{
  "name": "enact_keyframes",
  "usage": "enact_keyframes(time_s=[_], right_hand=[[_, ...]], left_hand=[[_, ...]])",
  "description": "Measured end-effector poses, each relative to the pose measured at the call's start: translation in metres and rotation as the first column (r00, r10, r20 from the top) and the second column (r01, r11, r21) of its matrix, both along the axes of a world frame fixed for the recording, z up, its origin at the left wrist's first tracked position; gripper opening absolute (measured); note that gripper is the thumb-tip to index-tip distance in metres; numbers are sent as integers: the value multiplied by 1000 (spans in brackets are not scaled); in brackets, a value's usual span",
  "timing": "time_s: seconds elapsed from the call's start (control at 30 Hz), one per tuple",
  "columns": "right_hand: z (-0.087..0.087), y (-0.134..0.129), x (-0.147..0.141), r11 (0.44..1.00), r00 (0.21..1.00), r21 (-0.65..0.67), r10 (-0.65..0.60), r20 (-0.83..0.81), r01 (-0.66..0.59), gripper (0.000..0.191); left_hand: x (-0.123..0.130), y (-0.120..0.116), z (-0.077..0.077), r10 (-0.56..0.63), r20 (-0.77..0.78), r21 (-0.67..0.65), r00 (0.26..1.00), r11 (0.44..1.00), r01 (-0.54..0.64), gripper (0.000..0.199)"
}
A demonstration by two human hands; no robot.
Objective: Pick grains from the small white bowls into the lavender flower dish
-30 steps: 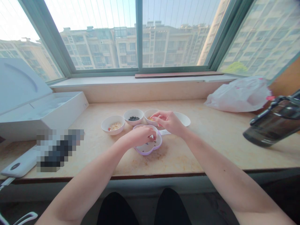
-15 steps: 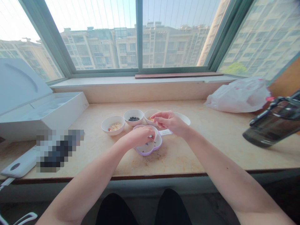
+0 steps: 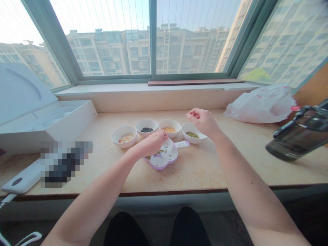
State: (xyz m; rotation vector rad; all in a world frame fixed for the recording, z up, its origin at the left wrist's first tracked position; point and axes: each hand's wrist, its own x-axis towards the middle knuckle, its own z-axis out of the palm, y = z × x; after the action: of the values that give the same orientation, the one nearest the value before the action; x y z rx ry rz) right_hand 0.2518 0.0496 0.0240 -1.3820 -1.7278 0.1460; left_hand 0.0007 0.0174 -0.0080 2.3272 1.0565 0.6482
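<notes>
One green-framed window (image 3: 153, 41) overlooks a pale stone counter (image 3: 205, 167), with a white cardboard box (image 3: 51, 119) well left of the fingers and a white plastic bag (image 3: 261, 104) and dark tumbler (image 3: 299, 135) well right. Four round white bowls (image 3: 169, 133) of pale flakes, black beans, yellow grains and green beans stand beyond the left fingertips. The left hand (image 3: 150, 144) curls over a lilac flower-shaped dish (image 3: 160, 167), fingers bunched, any grip hidden. The right hand (image 3: 202, 122) hovers above the green-bean bowl, fingers loosely released, nothing visible in them.
</notes>
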Motion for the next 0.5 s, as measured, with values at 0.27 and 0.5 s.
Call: enact_keyframes(time_s=[0.27,0.5], right_hand=[[-7,3,16,873,878,-379,-106,467,307,28],[-7,-7,-13,964,987,-224,158,40,-145,30]], left_hand=[[3,-6,8,93,412,-462,906,879,119,34],[6,-12,17,225,631,-599,743,749,282,34]])
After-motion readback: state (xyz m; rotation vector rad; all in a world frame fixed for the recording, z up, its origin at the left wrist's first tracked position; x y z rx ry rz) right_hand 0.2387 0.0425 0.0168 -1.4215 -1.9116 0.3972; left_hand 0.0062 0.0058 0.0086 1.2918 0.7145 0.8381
